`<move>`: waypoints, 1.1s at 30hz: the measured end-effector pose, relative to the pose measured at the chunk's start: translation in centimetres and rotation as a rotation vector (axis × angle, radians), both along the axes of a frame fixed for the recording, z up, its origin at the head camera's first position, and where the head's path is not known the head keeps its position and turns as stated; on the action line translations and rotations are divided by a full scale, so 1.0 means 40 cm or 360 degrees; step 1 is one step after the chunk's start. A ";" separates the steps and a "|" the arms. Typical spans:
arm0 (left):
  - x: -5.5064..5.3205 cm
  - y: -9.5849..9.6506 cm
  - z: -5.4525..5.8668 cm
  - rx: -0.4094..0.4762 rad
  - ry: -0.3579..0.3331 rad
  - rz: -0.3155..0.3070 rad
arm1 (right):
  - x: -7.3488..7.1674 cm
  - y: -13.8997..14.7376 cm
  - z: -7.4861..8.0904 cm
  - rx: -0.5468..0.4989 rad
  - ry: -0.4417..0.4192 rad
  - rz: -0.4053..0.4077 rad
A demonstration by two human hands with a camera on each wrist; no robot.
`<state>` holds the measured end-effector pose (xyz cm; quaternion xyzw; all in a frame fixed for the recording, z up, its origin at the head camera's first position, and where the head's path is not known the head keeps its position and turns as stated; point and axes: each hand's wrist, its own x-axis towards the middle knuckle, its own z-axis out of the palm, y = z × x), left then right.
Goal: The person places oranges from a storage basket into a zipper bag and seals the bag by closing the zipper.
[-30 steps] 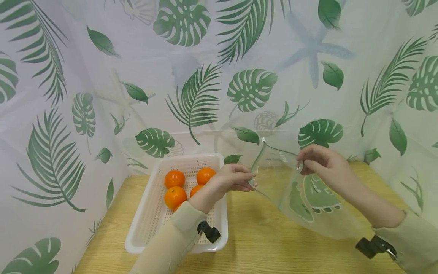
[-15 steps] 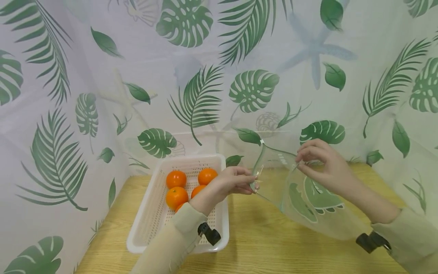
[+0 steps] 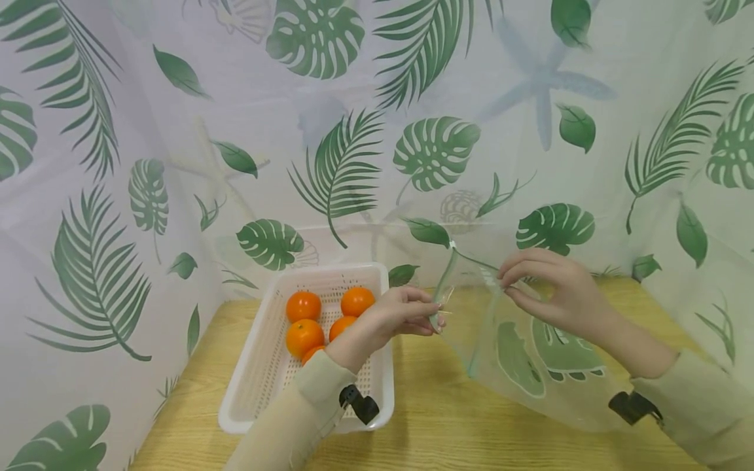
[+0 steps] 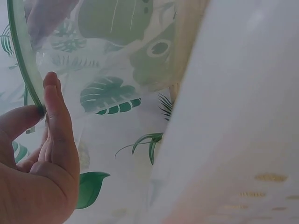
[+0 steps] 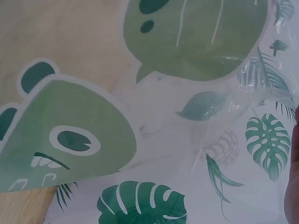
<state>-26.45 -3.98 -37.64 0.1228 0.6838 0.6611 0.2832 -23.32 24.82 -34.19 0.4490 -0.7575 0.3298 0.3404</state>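
Note:
A clear zip bag (image 3: 518, 360) with a green cartoon print hangs tilted between my two hands, its mouth facing left. My left hand (image 3: 403, 311) pinches the near left part of its green-edged rim between thumb and fingers. In the left wrist view the thumb and fingertips of the left hand (image 4: 51, 163) meet on the green zip strip (image 4: 22, 65). My right hand (image 3: 550, 284) pinches the opposite side of the mouth. The bag's print (image 5: 84, 121) fills much of the right wrist view, where only a sliver of the right hand (image 5: 293, 172) shows.
A white perforated plastic basket (image 3: 387, 366) stands on the wood-grain table (image 3: 448, 432) beneath my left forearm. Several oranges (image 3: 304, 338) lie in it, some partly hidden by that arm. A leaf-printed sheet (image 3: 353, 157) encloses the back and sides.
My right hand has moved slightly left and down, drawing its side of the bag's mouth leftward. The left hand keeps its pinch nearly in place. The basket and oranges have not moved.

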 end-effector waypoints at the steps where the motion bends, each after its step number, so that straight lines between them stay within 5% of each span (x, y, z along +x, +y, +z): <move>1: 0.000 -0.001 0.000 0.0003 -0.0003 0.0002 | -0.002 0.000 0.001 0.0004 -0.0002 0.0018; 11: -0.007 -0.011 -0.018 -0.0012 0.0036 0.0013 | -0.028 0.012 0.002 0.0147 -0.0062 0.0127; 24: -0.003 -0.029 -0.013 -0.0047 0.0054 0.0078 | -0.020 0.015 -0.007 0.0050 -0.0165 -0.0143; 33: -0.010 -0.032 -0.012 -0.0084 0.0040 0.0088 | -0.013 0.011 0.002 0.0008 -0.0208 -0.0173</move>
